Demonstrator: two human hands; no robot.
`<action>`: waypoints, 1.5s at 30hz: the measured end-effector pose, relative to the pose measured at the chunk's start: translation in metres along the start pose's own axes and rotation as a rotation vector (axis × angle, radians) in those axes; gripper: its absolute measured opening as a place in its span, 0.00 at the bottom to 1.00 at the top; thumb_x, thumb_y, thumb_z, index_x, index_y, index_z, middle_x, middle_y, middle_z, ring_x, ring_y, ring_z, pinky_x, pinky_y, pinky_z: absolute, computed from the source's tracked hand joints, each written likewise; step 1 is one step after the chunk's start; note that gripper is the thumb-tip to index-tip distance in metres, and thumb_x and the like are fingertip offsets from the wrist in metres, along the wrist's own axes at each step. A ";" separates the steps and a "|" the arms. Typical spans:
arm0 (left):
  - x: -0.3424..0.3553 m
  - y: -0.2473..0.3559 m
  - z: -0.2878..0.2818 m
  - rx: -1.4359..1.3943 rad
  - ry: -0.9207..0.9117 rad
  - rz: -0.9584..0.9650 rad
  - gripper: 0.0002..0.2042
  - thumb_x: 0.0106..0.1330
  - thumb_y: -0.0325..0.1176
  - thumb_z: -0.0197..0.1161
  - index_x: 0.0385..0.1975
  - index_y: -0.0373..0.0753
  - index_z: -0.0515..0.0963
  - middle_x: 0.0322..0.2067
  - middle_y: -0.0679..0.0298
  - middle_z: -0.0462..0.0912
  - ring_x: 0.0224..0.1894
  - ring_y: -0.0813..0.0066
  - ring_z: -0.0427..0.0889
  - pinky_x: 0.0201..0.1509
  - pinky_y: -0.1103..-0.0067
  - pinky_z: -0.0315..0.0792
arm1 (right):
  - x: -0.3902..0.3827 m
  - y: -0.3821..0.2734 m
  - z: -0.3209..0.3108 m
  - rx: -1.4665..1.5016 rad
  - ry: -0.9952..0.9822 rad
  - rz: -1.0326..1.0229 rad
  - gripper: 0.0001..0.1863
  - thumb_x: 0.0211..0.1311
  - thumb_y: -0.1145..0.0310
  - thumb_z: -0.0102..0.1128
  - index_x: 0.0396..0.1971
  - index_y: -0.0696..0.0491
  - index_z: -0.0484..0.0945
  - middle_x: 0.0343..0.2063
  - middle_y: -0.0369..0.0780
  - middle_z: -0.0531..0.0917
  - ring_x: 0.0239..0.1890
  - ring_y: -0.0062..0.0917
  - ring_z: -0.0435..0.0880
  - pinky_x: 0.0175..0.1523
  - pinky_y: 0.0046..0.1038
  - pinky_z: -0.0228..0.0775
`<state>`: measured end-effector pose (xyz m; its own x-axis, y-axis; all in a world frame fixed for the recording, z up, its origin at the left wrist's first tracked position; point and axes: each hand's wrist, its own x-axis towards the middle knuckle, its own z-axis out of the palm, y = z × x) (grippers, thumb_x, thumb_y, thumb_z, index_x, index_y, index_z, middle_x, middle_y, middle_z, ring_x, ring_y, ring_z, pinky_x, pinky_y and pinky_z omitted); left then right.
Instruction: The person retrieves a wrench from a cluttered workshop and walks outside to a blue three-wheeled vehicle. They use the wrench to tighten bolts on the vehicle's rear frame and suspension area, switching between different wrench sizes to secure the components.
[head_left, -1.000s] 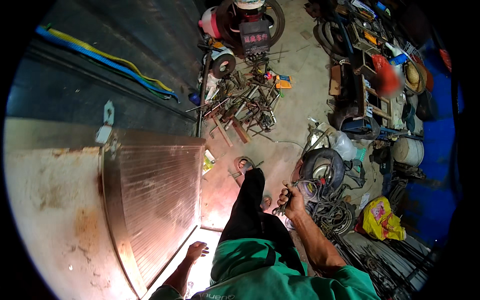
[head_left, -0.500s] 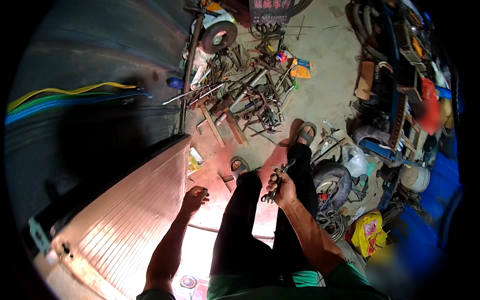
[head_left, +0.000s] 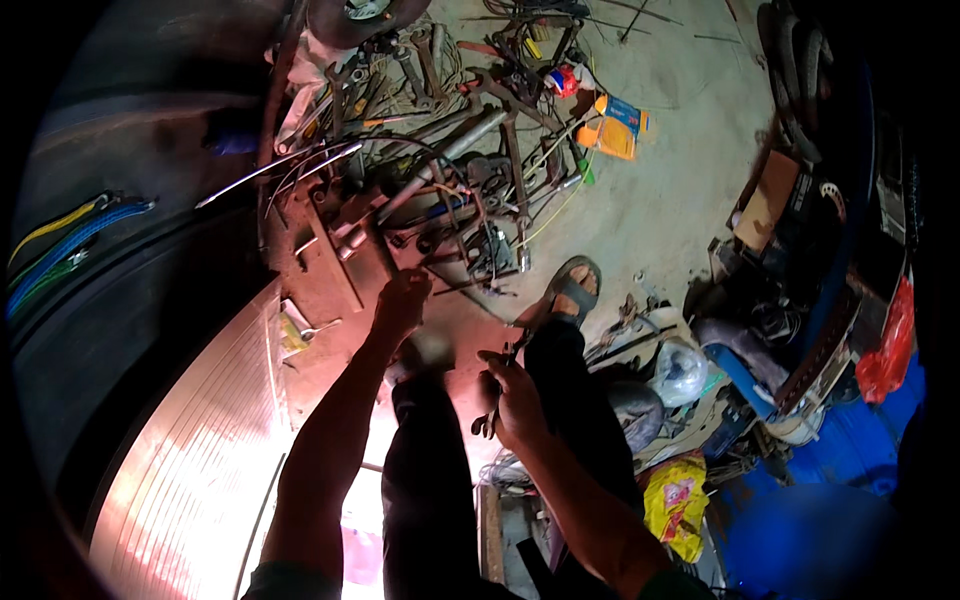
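My right hand (head_left: 517, 400) is closed around a few dark wrenches (head_left: 485, 424), whose jaw ends stick out below the fingers; their upper ends show beyond the thumb. My left hand (head_left: 402, 305) is stretched out over the near edge of a heap of metal tools. Its fingers are dark and turned away, so their grip is unclear. Beyond it in the heap lie a thick metal pipe (head_left: 440, 166), a long wrench (head_left: 516, 170) and more wrenches (head_left: 408, 75). A wooden strip (head_left: 335, 262) lies on the floor left of the left hand.
A ribbed panel (head_left: 190, 450) stands at the left, brightly lit near its bottom. An orange and blue box (head_left: 613, 128) lies beside the heap. To the right are a clear plastic bag (head_left: 680, 373), a yellow bag (head_left: 674, 505) and a cluttered shelf with a red bag (head_left: 887, 345).
My left hand has moved forward to the edge of the tool heap. The right hand still holds the wrenches, now further left. The view has shifted forward and my feet have moved.
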<state>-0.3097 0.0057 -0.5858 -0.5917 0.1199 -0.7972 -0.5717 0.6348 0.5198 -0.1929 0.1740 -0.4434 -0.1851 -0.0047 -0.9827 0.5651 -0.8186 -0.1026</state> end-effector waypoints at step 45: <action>0.267 0.300 0.176 0.514 0.428 0.631 0.12 0.62 0.38 0.59 0.39 0.38 0.77 0.38 0.48 0.81 0.41 0.45 0.81 0.45 0.59 0.76 | 0.014 -0.111 0.007 0.311 -0.073 0.178 0.15 0.72 0.65 0.50 0.50 0.58 0.74 0.23 0.32 0.74 0.20 0.16 0.69 0.26 0.19 0.59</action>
<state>-0.5392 0.3626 -0.6973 -0.9267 0.3315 -0.1768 0.1913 0.8213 0.5375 -0.2640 0.2607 -0.4447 -0.1689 -0.1946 -0.9662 0.3240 -0.9368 0.1320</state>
